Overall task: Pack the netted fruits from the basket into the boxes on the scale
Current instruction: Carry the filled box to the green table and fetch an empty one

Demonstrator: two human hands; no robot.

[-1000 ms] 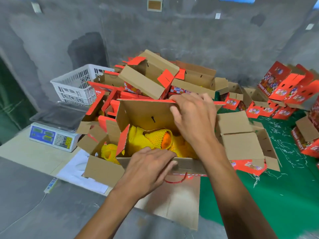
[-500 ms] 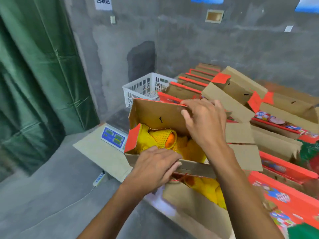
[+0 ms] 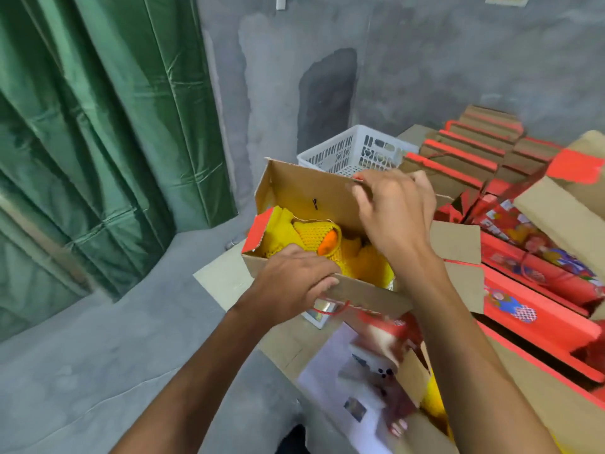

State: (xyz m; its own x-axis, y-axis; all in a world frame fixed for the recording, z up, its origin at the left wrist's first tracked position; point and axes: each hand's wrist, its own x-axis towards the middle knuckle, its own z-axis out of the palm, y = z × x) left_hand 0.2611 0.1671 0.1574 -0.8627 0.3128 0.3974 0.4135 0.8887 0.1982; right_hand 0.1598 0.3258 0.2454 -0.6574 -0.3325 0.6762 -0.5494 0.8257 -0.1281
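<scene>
Carrying the filled box (image 3: pixel 327 244) at frame centre, left hand (image 3: pixel 294 283) grips the near wall and right hand (image 3: pixel 396 217) pinches the far flap; netted fruits (image 3: pixel 314 240) sit inside. Since earlier frames, the scale has dropped from sight, suggesting weighing is finished.

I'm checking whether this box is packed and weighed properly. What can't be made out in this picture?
Head view only:
- Number of yellow-netted fruits in the open brown cardboard box: the right hand and left hand cover part of the inside.
- Scale: only a white corner shows under the box; no reading.
- White plastic basket: its contents are hidden behind the box's back wall.
</scene>
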